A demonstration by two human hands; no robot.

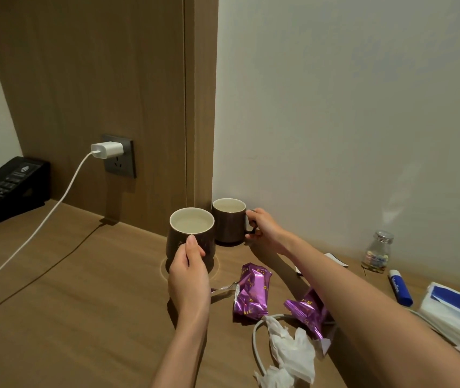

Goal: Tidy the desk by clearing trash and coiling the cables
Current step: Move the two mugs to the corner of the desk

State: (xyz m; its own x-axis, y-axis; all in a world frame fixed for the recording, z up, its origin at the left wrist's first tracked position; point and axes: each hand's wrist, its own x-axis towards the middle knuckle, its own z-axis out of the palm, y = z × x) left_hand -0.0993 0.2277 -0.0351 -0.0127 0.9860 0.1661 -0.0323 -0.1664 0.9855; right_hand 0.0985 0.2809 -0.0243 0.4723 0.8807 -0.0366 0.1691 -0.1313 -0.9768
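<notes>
Two brown mugs with white insides stand near the corner of the wooden desk (83, 289). My left hand (188, 271) grips the nearer mug (192, 233), thumb up by its rim. My right hand (263, 229) holds the handle of the farther mug (228, 222) against the wall. Two purple snack wrappers (251, 296) (308, 312) lie in front of the mugs. Crumpled white tissue (290, 357) lies over a loop of white cable (256, 340). A white charger (107, 150) sits in the wall socket, its cable (41, 225) running down to the left edge.
A black desk phone (2, 189) stands at the far left. To the right are a small glass bottle (377, 253), a blue tube (401, 288) and a blue-and-white tissue pack (458, 309). A thin dark cable crosses the desk.
</notes>
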